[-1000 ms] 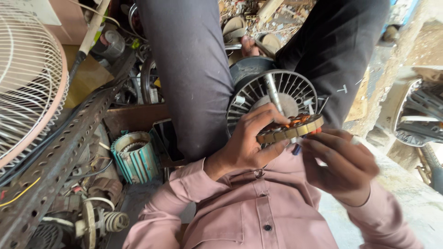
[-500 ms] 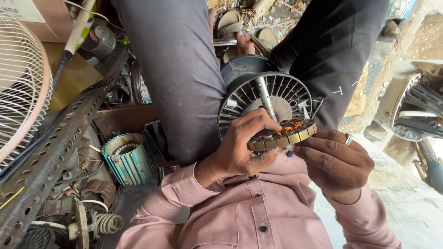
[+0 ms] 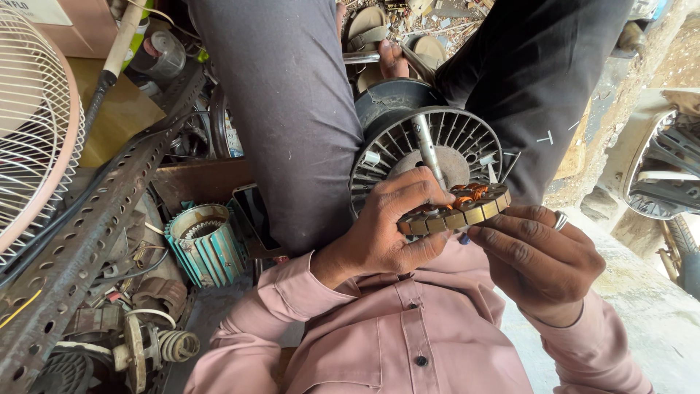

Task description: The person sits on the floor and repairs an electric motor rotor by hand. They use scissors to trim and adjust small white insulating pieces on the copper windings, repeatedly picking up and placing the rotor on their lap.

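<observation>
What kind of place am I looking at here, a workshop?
Probably a small fan or motor repair workshop. Both hands hold a copper-wound stator ring over a finned motor housing, with a teal stator shell and a wire fan guard lying among loose parts.

— What sort of place is this?
— A cluttered fan and motor repair workshop. Take the ribbed motor housing [image 3: 426, 149] as landmark.
— What surrounds it?
— Left of it stands a teal stator [image 3: 204, 244]; farther left, a slotted steel bar [image 3: 87, 241] and a wire fan guard [image 3: 33, 124]. Below the stator lie coils and loose parts [image 3: 142, 339].
— And beyond it?
— Scrap on bare ground [image 3: 430, 18].
</observation>
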